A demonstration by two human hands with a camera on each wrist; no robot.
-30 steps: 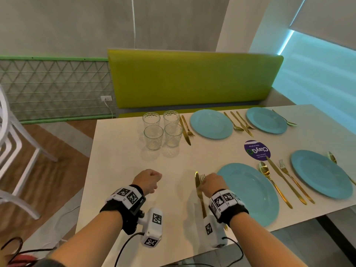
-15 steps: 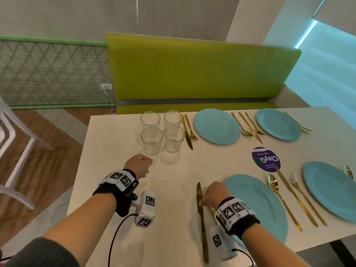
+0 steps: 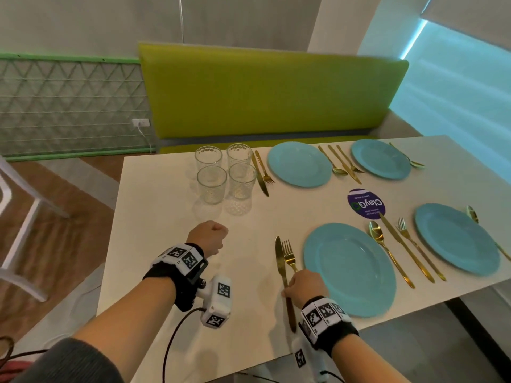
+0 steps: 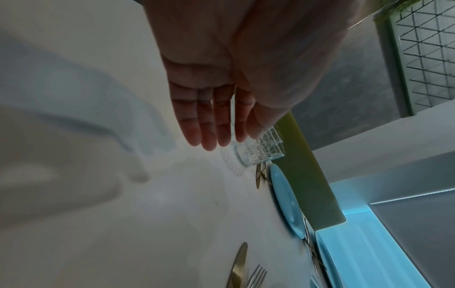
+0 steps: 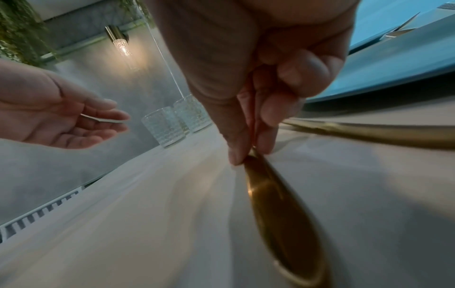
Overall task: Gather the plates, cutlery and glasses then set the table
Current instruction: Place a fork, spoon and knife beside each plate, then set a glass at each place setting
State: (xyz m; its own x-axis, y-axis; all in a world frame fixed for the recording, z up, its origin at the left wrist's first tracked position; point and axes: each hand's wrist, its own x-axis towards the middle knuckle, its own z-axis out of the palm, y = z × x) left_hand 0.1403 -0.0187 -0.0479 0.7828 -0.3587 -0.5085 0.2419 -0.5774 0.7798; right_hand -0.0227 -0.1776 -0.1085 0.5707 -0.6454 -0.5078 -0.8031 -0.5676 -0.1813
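Right hand (image 3: pixel 304 286) pinches the gold knife (image 3: pixel 282 275) on the table (image 3: pixel 166 205) — left hand (image 4: pixel 221 109), seemingly fisted from above, shows straight, empty fingers at the wrist.

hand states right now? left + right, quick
Left hand: open, fingers straight, holding nothing, above the table short of the glasses.
Right hand: fingertips pinching the gold knife beside the near plate.
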